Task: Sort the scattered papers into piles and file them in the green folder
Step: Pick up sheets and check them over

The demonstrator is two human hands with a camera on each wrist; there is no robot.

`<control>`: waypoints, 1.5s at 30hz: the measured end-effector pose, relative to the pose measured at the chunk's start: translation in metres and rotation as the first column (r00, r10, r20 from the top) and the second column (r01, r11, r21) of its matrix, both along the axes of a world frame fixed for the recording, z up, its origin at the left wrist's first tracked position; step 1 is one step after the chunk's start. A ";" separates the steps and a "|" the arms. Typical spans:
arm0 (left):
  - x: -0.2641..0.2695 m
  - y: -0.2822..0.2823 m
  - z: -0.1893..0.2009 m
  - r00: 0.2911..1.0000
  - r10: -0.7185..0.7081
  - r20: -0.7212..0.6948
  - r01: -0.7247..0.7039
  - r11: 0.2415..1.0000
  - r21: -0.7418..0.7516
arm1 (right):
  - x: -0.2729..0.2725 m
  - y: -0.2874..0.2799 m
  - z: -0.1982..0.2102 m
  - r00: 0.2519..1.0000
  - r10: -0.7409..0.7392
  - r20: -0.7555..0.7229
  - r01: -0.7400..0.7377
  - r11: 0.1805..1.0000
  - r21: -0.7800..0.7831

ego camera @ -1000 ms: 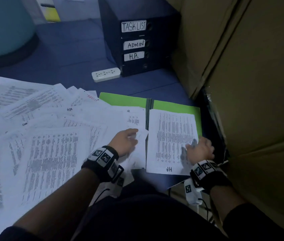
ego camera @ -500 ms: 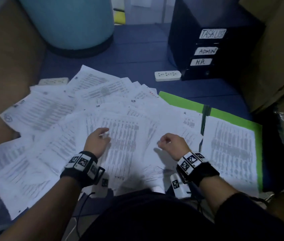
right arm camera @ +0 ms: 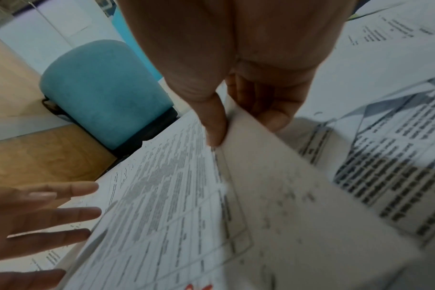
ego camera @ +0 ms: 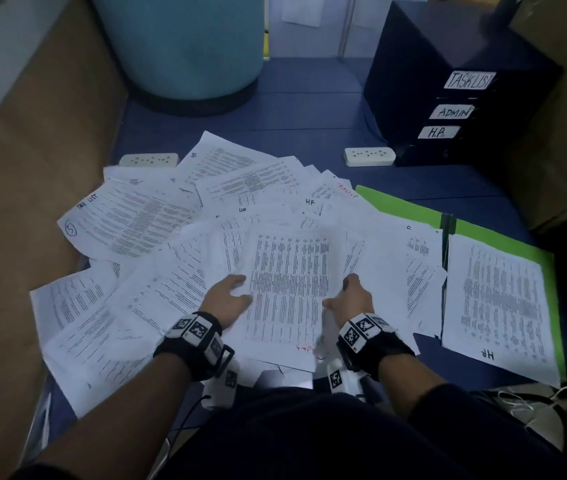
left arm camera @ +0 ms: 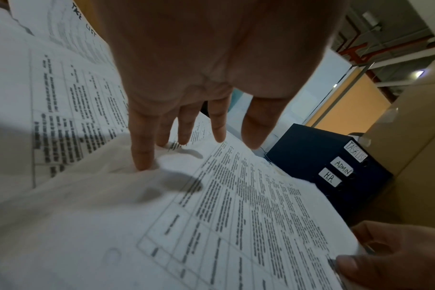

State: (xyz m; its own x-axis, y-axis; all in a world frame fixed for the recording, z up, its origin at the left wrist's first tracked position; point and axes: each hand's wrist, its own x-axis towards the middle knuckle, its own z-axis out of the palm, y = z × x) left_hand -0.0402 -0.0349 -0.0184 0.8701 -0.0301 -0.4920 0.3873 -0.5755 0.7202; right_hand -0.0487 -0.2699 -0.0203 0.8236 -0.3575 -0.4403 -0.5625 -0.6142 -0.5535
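Right fingers [right arm camera: 268, 109] pinch one sheet [ego camera: 289, 289]; left hand [ego camera: 225, 301] lies flat on the pile [ego camera: 129, 230]. Only one HR stack [ego camera: 497, 306] sits in the folder [ego camera: 400, 206]; most remains unsorted.

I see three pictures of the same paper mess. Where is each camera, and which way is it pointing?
Head: worn on the head, looking forward and down at the scattered papers, green folder, both forearms and hands.
Left wrist: looks along the left hand; its straight fingers touch the papers.
Right wrist: looks along the right hand, pinching the printed sheet, toward a teal stool.
Shared: that sheet shows in all three; head and left wrist both show the labelled black drawer box.
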 end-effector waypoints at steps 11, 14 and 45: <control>0.021 0.009 0.006 0.993 0.120 0.005 -0.118 0.984 -0.131 | 0.003 -0.023 0.023 0.963 -0.005 0.269 0.051 0.985 -0.163; 0.030 0.007 0.015 0.981 0.194 -0.014 -0.191 0.944 -0.270 | 0.004 -0.027 0.046 0.922 -0.018 0.386 0.039 0.998 -0.047; 0.033 0.029 0.053 0.926 0.351 0.142 -0.309 0.917 -0.251 | 0.016 -0.019 0.030 0.969 -0.020 0.245 0.024 1.000 -0.014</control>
